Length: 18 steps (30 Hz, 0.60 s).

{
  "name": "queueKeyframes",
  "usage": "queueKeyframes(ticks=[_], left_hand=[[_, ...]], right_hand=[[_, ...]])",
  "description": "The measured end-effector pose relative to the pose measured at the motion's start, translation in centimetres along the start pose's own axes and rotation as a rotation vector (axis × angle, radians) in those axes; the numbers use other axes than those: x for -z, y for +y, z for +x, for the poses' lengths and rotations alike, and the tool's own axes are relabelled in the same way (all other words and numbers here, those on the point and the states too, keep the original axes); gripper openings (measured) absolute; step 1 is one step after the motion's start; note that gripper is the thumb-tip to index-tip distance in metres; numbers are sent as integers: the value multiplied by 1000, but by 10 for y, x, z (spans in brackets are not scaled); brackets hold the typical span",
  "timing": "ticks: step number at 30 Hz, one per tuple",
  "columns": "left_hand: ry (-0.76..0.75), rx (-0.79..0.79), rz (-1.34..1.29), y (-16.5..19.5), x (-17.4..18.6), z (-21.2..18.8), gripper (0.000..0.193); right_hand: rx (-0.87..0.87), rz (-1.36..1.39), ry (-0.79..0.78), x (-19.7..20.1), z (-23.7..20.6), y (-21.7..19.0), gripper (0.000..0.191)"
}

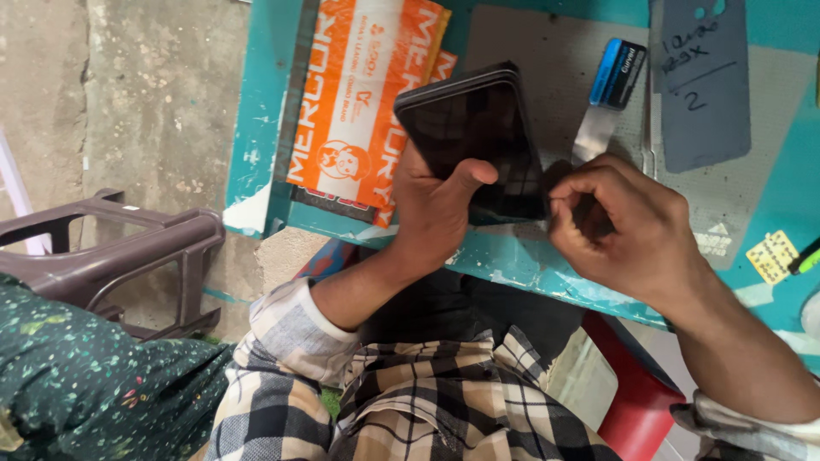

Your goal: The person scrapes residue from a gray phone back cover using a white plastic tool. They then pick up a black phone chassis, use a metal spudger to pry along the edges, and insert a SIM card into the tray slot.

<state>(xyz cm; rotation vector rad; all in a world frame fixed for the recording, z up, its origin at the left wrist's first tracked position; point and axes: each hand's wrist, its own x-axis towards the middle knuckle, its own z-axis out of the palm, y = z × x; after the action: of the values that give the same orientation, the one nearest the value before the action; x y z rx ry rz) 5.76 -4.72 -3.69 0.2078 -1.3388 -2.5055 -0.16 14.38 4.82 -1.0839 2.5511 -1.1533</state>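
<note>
My left hand (437, 209) grips a black smartphone (474, 128) from below, thumb lying across its dark screen, holding it tilted above the edge of a teal worktable (256, 128). My right hand (619, 226) is at the phone's lower right corner, fingertips pinched together against the edge of the screen. What the fingertips pinch is too small to tell. A grey work mat (547, 60) lies under the phone.
An orange printed packet (359, 94) lies on the table to the left. A blue-handled scraper (608, 94) and a grey phone back cover (702, 85) rest on the mat. A brown plastic stool (111, 248) stands on the concrete floor at left. A red chair edge (636, 401) shows below.
</note>
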Motion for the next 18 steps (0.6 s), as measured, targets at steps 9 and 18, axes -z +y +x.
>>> queueKeyframes(ticks=[9,18], left_hand=[[-34,-90,62,22,-4,2,44],[-43,17,50,20,1,-1,41]], right_hand=[[-166,-32,0,-15,-1,-20,15],[-305,-162,-123,-21,-6,-13,22]])
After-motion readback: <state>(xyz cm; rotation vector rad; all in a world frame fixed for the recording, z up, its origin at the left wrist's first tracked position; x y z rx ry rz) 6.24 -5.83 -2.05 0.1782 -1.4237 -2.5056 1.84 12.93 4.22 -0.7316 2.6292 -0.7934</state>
